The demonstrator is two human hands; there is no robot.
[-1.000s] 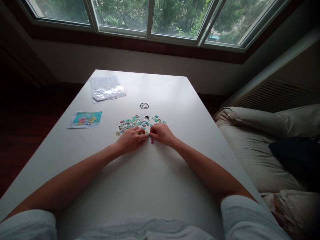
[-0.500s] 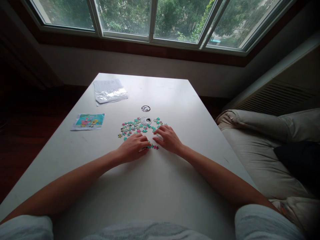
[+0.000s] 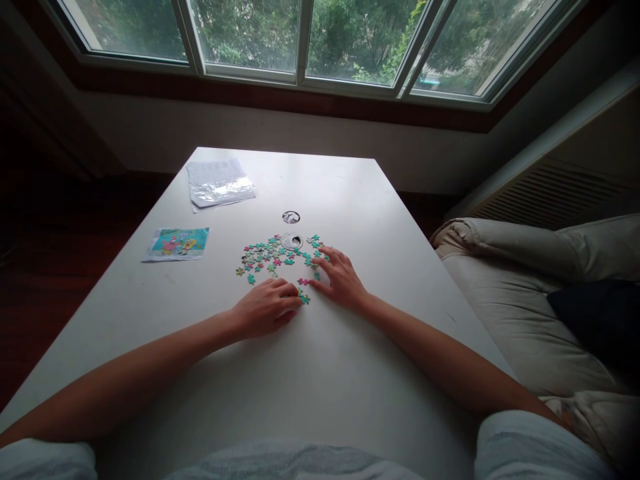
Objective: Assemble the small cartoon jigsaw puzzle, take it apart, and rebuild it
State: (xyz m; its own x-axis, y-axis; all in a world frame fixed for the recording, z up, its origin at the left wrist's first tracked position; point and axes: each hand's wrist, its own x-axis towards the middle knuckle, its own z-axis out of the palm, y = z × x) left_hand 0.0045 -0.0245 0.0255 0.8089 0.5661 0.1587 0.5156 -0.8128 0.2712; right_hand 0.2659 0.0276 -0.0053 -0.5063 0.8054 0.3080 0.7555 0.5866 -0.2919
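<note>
Small jigsaw puzzle pieces point(image 3: 267, 253), mostly teal with some pink and yellow, lie loose in a spread on the white table. My left hand point(image 3: 267, 305) rests at the near side of the spread. Its fingers are curled down over a small cluster of puzzle pieces point(image 3: 304, 298), partly hidden under the fingertips. To the right, my right hand point(image 3: 341, 279) has its fingers apart over the pieces at that edge. Its thumb tip reaches a pink puzzle piece point(image 3: 303, 282) just beyond the cluster.
A cartoon picture sheet point(image 3: 179, 244) lies on the left of the white table point(image 3: 320, 387). Papers in a clear sleeve point(image 3: 220, 182) sit at the far left. Two round fittings point(image 3: 291, 217) are set in the tabletop. A pale sofa point(image 3: 520, 313) stands on the right.
My left hand has shifted slightly nearer to me with the cluster. My right hand has moved a little right, its fingers wider apart. The pink piece now lies farther away and left.
</note>
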